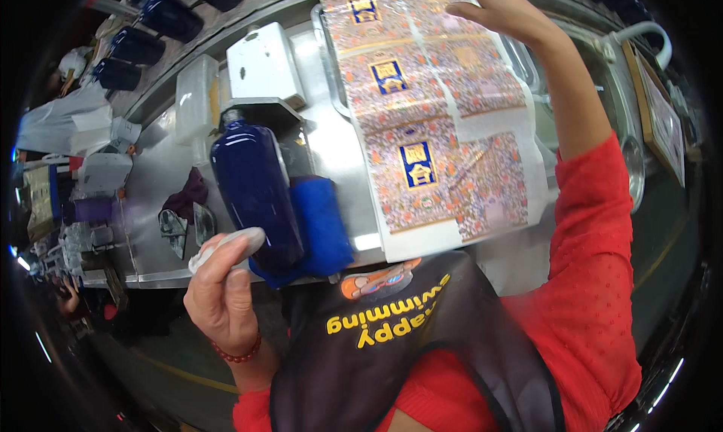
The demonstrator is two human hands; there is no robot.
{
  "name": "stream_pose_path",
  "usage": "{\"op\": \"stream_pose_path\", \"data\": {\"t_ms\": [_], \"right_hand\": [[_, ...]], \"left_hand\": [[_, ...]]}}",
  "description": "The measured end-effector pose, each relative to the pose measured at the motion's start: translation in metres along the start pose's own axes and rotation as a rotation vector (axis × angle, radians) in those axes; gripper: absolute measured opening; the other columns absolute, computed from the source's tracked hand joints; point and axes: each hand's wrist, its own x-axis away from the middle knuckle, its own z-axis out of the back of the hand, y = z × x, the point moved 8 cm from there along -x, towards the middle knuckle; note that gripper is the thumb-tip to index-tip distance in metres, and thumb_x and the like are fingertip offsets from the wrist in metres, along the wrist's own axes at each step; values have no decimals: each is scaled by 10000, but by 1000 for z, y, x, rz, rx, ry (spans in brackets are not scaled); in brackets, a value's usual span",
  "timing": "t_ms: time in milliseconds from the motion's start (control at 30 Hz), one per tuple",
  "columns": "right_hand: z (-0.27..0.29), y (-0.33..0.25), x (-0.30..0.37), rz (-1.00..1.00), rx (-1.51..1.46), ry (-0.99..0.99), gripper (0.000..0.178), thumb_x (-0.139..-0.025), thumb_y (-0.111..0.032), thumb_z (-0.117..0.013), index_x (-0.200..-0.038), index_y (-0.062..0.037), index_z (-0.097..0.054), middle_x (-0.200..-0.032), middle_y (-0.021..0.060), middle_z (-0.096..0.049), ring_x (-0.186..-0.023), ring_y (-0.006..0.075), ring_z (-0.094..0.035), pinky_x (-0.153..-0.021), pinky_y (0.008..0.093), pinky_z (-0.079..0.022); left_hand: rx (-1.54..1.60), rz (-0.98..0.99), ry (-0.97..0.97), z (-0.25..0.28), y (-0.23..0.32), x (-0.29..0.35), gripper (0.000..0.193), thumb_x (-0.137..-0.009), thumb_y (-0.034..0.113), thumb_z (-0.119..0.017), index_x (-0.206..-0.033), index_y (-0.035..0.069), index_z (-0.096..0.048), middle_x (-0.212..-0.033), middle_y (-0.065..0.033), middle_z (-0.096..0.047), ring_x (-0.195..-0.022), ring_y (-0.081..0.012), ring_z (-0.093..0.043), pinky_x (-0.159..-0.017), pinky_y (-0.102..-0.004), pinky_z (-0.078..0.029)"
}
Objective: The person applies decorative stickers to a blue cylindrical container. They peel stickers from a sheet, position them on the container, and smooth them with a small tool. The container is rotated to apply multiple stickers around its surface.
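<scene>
My left hand [226, 293] is closed, pinching a small white pad [215, 251] at its fingertips, close to the lower end of a dark blue glossy bottle [252, 176]. The bottle lies on its side on a bright blue cloth-covered support [324, 221], its neck pointing away from me. To the right, printed decal sheets [407, 116] with a dense floral pattern and blue-and-gold emblems lie on white backing paper [422, 244]. My right hand [497, 10] reaches over their far end, thumb and fingers apart; the frame's top edge cuts off some fingertips.
A white box [263, 63] and a clear plastic container [197, 100] stand beyond the bottle. More dark blue bottles [169, 14] line the far left. A dark purple cloth [184, 195] lies on the metal table [147, 236]. A framed board [655, 112] is at the right.
</scene>
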Motion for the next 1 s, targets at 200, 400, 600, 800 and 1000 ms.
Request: {"op": "stream_pose_path", "data": {"t_ms": [200, 400, 600, 800, 1000], "right_hand": [[-73, 1, -143, -191, 274, -306, 833, -802, -413, -809, -1487, -85, -465, -1464, 216, -470, -1347, 412, -466, -1124, 498, -423], [-104, 27, -177, -161, 386, -76, 615, -780, -402, -846, -1243, -52, -642, -1256, 118, -566, -1164, 294, -579, -1024, 428, -519], [-116, 55, -187, -67, 232, -63, 377, -871, -306, -793, -1105, -30, -691, -1164, 106, -615, -1120, 282, -595, -961, 417, -515], [-76, 9, -166, 37, 413, 390, 177, -850, -277, -735, -891, -105, -736, -1088, 84, -649, -1194, 352, -550, -930, 488, -511], [-30, -49, -138, 100, 375, 313, 118, -834, -192, -722, -886, -87, -711, -1046, 100, -637, -1109, 336, -583, -873, 468, -511]], "left_hand": [[-152, 204, 155, 42, -57, 39, 231, -986, 41, -568, -1161, -50, -689, -1053, -176, -755, -1000, -278, -684, -1004, -392, -483], [-121, 219, 153, 49, -103, 39, 226, -971, 10, -576, -1154, -44, -698, -1040, -162, -761, -977, -271, -698, -967, -375, -498], [-96, 169, 95, 40, -132, 32, 232, -1006, 27, -551, -1155, -74, -697, -1072, -159, -749, -974, -207, -699, -901, -302, -521], [-95, 172, 106, 36, -138, 29, 188, -948, 14, -626, -1099, -29, -727, -934, -154, -734, -835, -281, -672, -802, -372, -529], [-14, 126, 83, 25, -133, 34, 229, -949, 66, -658, -1152, -27, -707, -1006, -162, -744, -872, -303, -679, -827, -373, -529]]}}
